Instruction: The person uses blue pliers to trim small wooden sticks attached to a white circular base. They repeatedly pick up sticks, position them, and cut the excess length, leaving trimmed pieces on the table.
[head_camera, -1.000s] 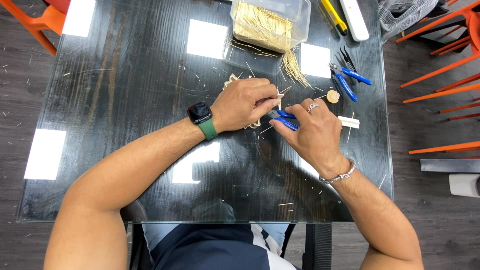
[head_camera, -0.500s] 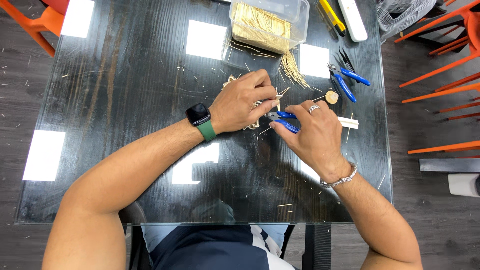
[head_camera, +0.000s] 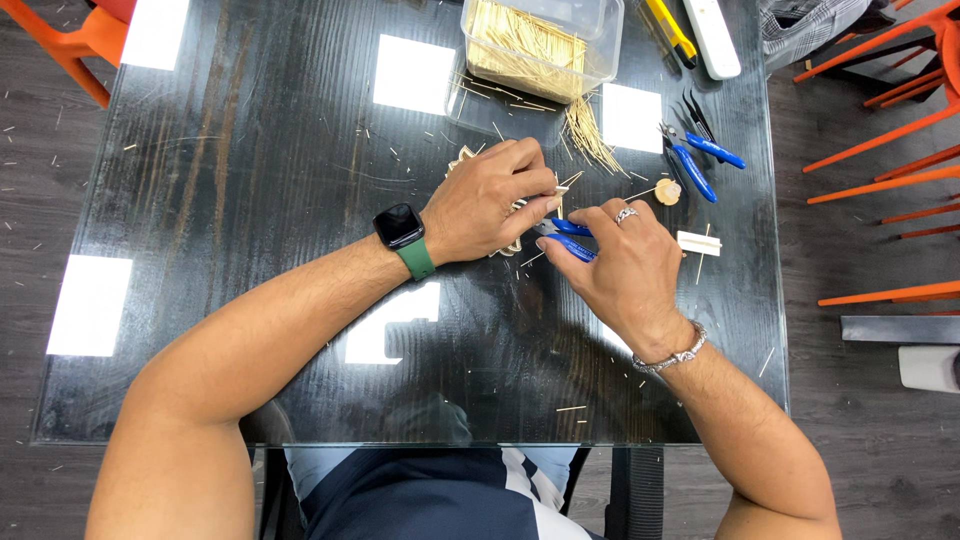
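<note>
Toothpick model (head_camera: 505, 215), a small pale piece built of thin wooden sticks, lies near the middle of the glass tabletop (head_camera: 250, 200), mostly hidden under the left hand (head_camera: 490, 200). We find that hand closed over the piece, thumb and forefinger pinching a stick end at its 3 o'clock edge. The right hand (head_camera: 625, 265) is closed around blue-handled cutters (head_camera: 560, 235), whose nose meets the pinched stick. Against the frames of a second earlier, both hands have drawn slightly closer and the cutter tip has moved in to the stick; we judge a trimming cut is in hand, though we cannot tell how the blades stand.

Containers: one clear plastic tub (head_camera: 540, 40) stands at 12 o'clock, uncovered and holding a dense bundle of toothpicks. A loose sheaf of toothpicks (head_camera: 590, 135) lies on the glass just beside it, toward 1 o'clock.

At 2 o'clock from the hands lie a second pair of blue pliers (head_camera: 695, 165), a small round wooden disc (head_camera: 668, 192) and a white block (head_camera: 698, 243). Stick offcuts are scattered across the glass.
</note>
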